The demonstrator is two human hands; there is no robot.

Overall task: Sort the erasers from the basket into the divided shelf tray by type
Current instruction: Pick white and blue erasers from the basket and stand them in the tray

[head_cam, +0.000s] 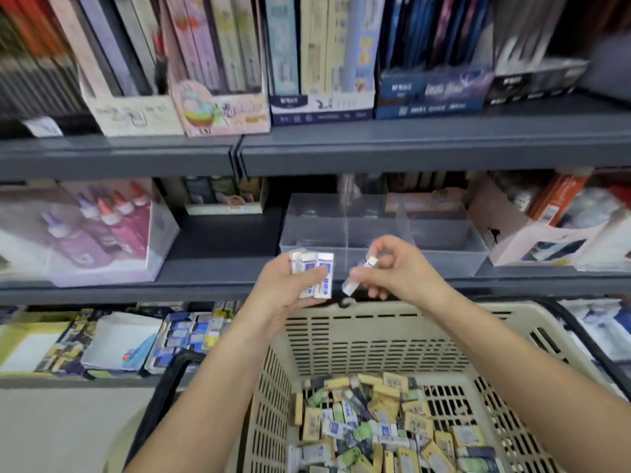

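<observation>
Erasers (386, 435): mixed pile on the basket (375, 310) floor at 6 o'clock, with white, yellow, green and dark sleeves jumbled together. Left grip (286, 288) is clamped round a white stack (316, 274), several side by side, thumb across the faces. Right grip (396, 268) pinches a single eraser (350, 285) between thumb and forefinger. It's tilted, just at 3 o'clock of the stack, can't tell if they touch. Tray (444, 254), clear and divided, sits on the shelf (211, 268) at 12 o'clock of both grips, near. Compartments look empty.

Handling, my guess: small, light, fairly stiff blocks. Paper sleeves are slick, so a stack could fan out or shed one if squeezed off-centre. Take them by the long sides across the sleeve, not by a bare end. For the stack, keep pressure square and lower it into one compartment before letting go. Blur hides the print, so type goes by sleeve colour only.
</observation>
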